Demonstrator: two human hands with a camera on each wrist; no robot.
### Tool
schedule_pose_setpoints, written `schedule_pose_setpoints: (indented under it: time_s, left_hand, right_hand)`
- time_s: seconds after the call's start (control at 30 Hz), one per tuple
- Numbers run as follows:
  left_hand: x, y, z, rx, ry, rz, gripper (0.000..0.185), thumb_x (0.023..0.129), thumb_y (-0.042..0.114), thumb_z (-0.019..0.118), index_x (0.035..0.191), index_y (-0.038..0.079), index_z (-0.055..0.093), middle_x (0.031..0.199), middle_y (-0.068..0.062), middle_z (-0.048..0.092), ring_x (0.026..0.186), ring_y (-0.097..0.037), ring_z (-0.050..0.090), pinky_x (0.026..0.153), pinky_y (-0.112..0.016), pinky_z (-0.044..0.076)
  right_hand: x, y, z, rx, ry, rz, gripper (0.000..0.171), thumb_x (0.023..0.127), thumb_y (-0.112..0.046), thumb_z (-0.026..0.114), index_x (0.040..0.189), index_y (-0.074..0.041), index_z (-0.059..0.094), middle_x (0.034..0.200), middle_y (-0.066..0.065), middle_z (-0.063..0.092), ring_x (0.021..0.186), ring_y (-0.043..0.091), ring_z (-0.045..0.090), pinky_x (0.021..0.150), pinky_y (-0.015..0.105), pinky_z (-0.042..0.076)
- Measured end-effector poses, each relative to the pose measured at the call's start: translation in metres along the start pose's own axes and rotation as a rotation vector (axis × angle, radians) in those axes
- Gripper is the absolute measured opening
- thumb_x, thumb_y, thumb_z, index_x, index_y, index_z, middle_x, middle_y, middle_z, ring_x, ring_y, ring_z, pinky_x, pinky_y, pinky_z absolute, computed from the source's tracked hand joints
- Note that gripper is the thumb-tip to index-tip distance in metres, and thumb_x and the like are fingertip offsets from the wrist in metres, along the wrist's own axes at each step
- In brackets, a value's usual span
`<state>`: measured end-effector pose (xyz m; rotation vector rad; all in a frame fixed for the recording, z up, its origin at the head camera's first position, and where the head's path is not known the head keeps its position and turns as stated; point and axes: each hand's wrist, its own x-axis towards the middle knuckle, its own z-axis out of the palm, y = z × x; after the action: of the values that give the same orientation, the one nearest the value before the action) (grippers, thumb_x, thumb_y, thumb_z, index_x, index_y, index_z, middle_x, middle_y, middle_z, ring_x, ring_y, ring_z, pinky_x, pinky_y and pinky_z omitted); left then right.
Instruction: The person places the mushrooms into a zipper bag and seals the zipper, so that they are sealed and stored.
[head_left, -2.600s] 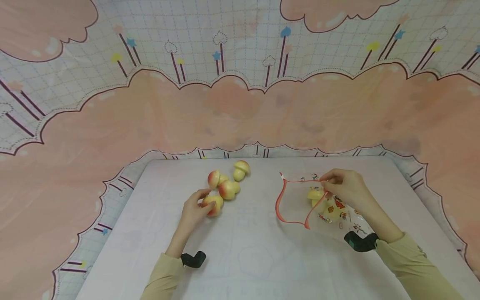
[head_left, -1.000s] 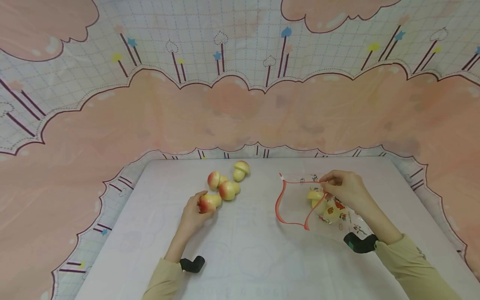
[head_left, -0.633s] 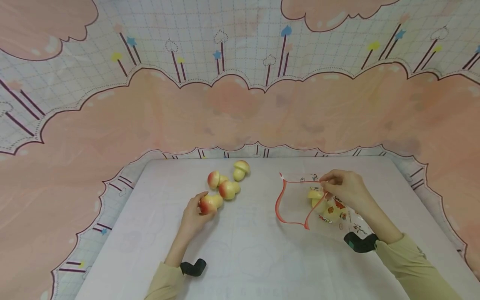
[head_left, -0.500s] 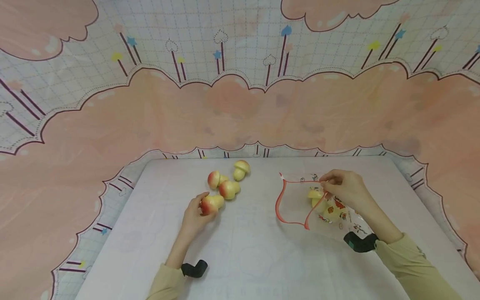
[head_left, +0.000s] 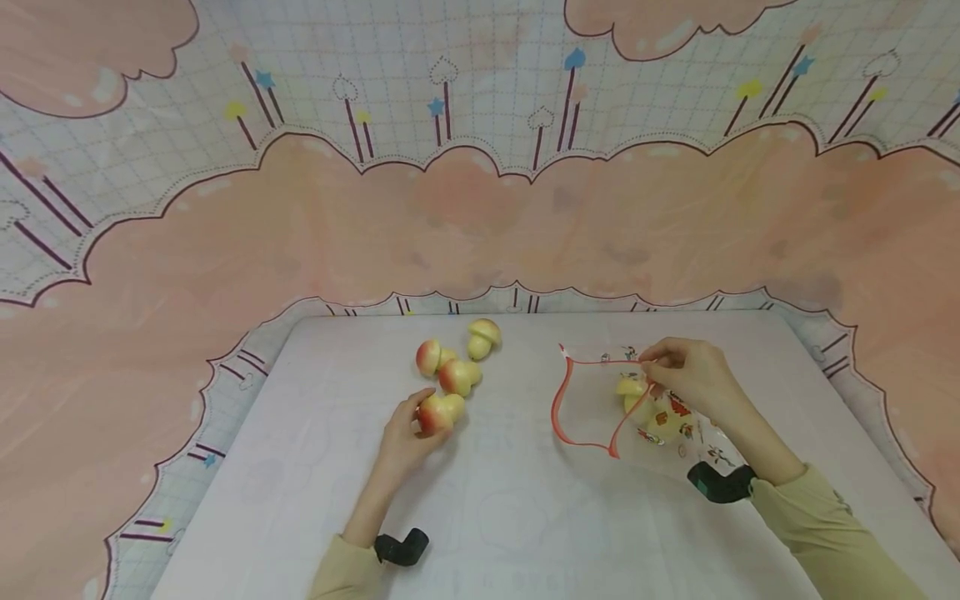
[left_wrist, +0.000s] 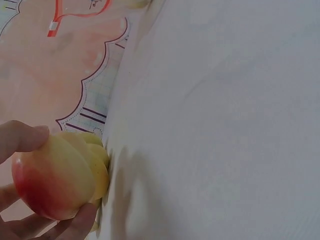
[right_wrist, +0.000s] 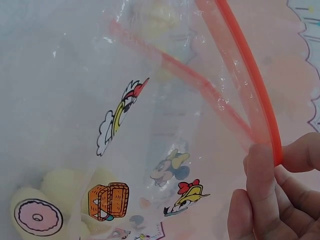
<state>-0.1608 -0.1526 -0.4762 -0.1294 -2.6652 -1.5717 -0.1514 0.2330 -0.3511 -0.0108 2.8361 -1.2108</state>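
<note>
My left hand [head_left: 408, 435] grips a toy mushroom [head_left: 441, 413] with a red and yellow cap, thumb and fingers curled round the cap and its stem pointing right. In the left wrist view this mushroom [left_wrist: 55, 177] fills the grasp, with its cap facing the camera. On the other side, my right hand [head_left: 693, 373] pinches the red rim of a clear zip bag [head_left: 555, 412] printed with cartoon figures. The bag's mouth gapes to the left. Inside it lie several pale yellow mushrooms [right_wrist: 62, 190], seen through the plastic in the right wrist view.
Just beyond the left hand, three more toy mushrooms lie grouped: one near mushroom [head_left: 459, 377], one left mushroom [head_left: 431, 357] and one far mushroom [head_left: 483, 337]. All are on a white table [head_left: 510, 500]. A patterned curtain [head_left: 480, 225] hangs behind the table's far edge.
My left hand has taken hold of the nearest mushroom, turned it stem to the right, and shifted it slightly rightward. My right hand and the bag have stayed in place.
</note>
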Motion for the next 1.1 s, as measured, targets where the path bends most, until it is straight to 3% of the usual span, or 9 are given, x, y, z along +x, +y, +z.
schedule_pose_setpoints:
  time_s: [0.6, 0.87, 1.1]
  left_hand:
    - [-0.004, 0.025, 0.037, -0.129, -0.049, 0.068, 0.066, 0.072, 0.001, 0.079, 0.132, 0.002, 0.053, 0.127, -0.022, 0.054, 0.109, -0.035, 0.054, 0.079, -0.028, 0.057]
    - [-0.006, 0.039, 0.052, -0.155, -0.089, 0.093, 0.064, 0.073, 0.004, 0.08, 0.132, 0.007, 0.054, 0.137, -0.021, 0.05, 0.114, -0.039, 0.054, 0.08, -0.03, 0.058]
    - [-0.009, 0.053, 0.062, -0.192, -0.151, 0.108, 0.064, 0.075, 0.006, 0.079, 0.133, 0.01, 0.053, 0.135, -0.017, 0.052, 0.117, -0.037, 0.052, 0.082, -0.027, 0.057]
  right_hand:
    - [-0.001, -0.002, 0.001, -0.006, -0.006, 0.012, 0.026, 0.093, -0.016, 0.06, 0.112, 0.002, 0.064, 0.082, 0.01, 0.069, 0.068, 0.019, 0.065, 0.048, 0.024, 0.039]
    - [-0.001, -0.003, 0.0, -0.008, -0.008, 0.017, 0.027, 0.093, -0.016, 0.06, 0.112, 0.002, 0.063, 0.082, 0.01, 0.07, 0.064, 0.012, 0.062, 0.048, 0.024, 0.04]
    - [-0.001, -0.003, 0.001, -0.013, -0.007, 0.022, 0.027, 0.093, -0.016, 0.06, 0.112, 0.002, 0.063, 0.082, 0.01, 0.07, 0.064, 0.011, 0.062, 0.048, 0.024, 0.04]
